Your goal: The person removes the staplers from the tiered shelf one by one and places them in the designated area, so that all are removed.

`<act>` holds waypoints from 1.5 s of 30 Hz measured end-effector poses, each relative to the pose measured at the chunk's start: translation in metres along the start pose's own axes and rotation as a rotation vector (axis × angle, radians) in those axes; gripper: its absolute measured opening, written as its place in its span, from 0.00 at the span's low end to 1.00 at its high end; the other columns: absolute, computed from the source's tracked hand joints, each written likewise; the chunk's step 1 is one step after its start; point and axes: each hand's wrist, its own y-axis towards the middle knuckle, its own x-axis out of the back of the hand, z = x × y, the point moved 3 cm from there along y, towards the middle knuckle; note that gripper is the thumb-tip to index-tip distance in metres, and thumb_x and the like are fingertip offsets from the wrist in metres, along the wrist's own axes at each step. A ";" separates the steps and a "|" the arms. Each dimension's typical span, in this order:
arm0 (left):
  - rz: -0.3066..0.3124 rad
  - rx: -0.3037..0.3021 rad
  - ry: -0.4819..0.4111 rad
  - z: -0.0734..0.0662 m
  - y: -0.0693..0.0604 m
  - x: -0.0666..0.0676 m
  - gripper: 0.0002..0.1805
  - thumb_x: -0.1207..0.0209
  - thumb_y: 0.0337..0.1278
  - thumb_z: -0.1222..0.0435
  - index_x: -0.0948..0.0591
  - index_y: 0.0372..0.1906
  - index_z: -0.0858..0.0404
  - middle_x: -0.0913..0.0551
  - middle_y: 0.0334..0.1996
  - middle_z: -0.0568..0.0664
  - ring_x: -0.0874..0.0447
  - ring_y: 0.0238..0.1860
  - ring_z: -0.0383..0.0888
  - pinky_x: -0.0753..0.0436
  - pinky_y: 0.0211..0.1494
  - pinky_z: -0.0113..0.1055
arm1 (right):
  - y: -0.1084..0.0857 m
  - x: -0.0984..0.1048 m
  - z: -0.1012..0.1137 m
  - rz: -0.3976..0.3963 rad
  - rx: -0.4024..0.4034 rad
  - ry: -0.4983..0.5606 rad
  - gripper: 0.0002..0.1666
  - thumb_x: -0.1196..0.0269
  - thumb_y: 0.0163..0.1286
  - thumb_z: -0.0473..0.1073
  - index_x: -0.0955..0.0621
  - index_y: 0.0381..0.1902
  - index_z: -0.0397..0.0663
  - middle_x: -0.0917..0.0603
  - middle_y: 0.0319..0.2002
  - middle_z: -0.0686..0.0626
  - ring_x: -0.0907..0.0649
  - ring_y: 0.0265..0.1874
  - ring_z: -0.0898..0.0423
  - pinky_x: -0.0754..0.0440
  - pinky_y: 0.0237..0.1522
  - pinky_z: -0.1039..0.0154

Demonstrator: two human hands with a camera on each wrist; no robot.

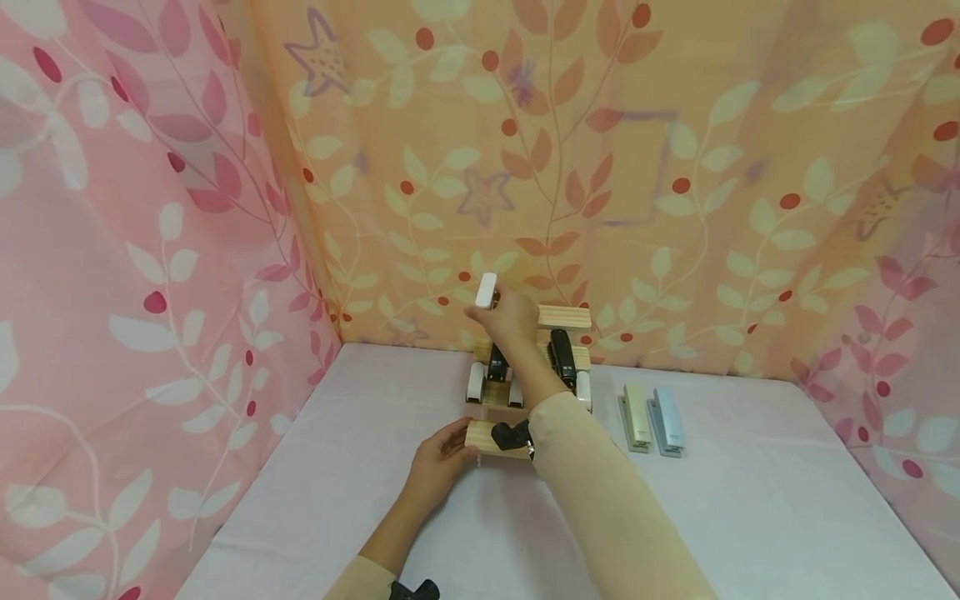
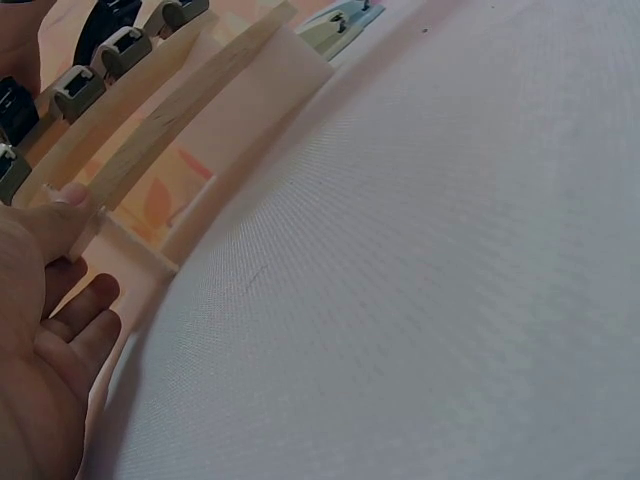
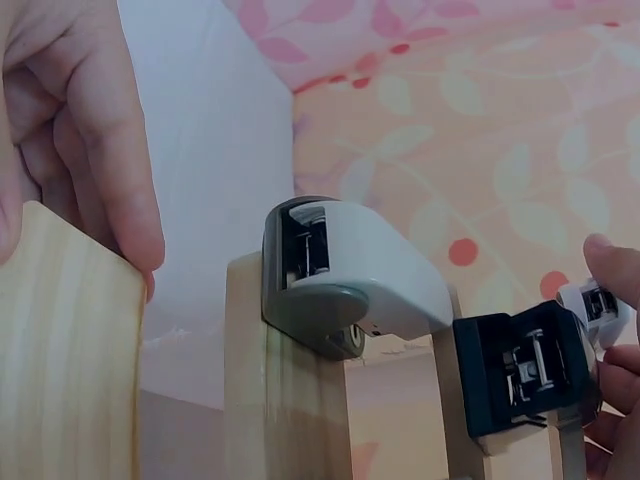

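Observation:
My right hand point(image 1: 513, 321) grips a white stapler point(image 1: 486, 290) above the back of a stepped wooden rack. My left hand point(image 1: 435, 467) holds the left end of the rack's front plank point(image 1: 483, 435), its thumb point(image 2: 70, 193) against the wood. On a middle tier, a black stapler point(image 1: 562, 358) leans to the right of my right forearm; another black stapler point(image 1: 497, 364) is partly covered by that hand. White staplers stand on the tier in front, one at the left end point(image 1: 476, 382) and one at the right point(image 1: 583, 390). The right wrist view shows a white stapler point(image 3: 380, 270) close up.
A pale green stapler point(image 1: 636, 417) and a light blue stapler point(image 1: 667, 421) lie side by side on the white tablecloth point(image 1: 750, 500), right of the rack. The rack's top plank point(image 1: 564, 317) stands near the patterned curtain point(image 1: 420, 250). A pink patterned curtain point(image 1: 150, 333) borders the left side.

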 end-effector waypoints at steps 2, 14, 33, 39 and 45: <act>-0.002 0.003 0.005 0.000 0.000 0.000 0.33 0.30 0.61 0.66 0.26 0.71 0.67 0.22 0.67 0.62 0.23 0.68 0.57 0.20 0.67 0.30 | 0.000 0.000 0.000 -0.008 0.001 -0.005 0.34 0.27 0.61 0.67 0.18 0.57 0.55 0.12 0.46 0.53 0.16 0.47 0.49 0.28 0.68 0.47; -0.008 -0.003 0.010 -0.001 0.002 0.001 0.33 0.31 0.61 0.67 0.26 0.70 0.67 0.23 0.67 0.62 0.23 0.68 0.57 0.20 0.67 0.29 | -0.002 0.007 -0.005 0.013 -0.001 0.063 0.22 0.28 0.65 0.59 0.12 0.48 0.50 0.10 0.41 0.51 0.14 0.36 0.52 0.14 0.36 0.56; 0.005 -0.022 -0.003 0.001 0.006 -0.004 0.33 0.31 0.62 0.67 0.27 0.70 0.71 0.23 0.67 0.64 0.23 0.67 0.59 0.19 0.67 0.30 | -0.006 0.036 -0.013 -0.073 0.030 0.154 0.20 0.31 0.69 0.54 0.12 0.51 0.48 0.09 0.41 0.49 0.13 0.36 0.52 0.14 0.33 0.57; 0.011 -0.015 -0.001 0.002 0.006 -0.004 0.33 0.31 0.62 0.67 0.27 0.70 0.70 0.23 0.67 0.64 0.23 0.68 0.59 0.19 0.67 0.30 | -0.017 0.057 -0.014 -0.142 0.099 0.242 0.20 0.28 0.66 0.51 0.12 0.50 0.45 0.10 0.40 0.47 0.13 0.38 0.52 0.11 0.37 0.58; 0.008 0.002 -0.008 0.003 0.006 -0.003 0.34 0.30 0.61 0.66 0.26 0.71 0.67 0.23 0.67 0.61 0.23 0.68 0.57 0.20 0.67 0.29 | -0.039 0.080 -0.018 -0.203 0.180 0.262 0.18 0.27 0.66 0.48 0.12 0.50 0.48 0.09 0.43 0.48 0.12 0.41 0.53 0.10 0.38 0.56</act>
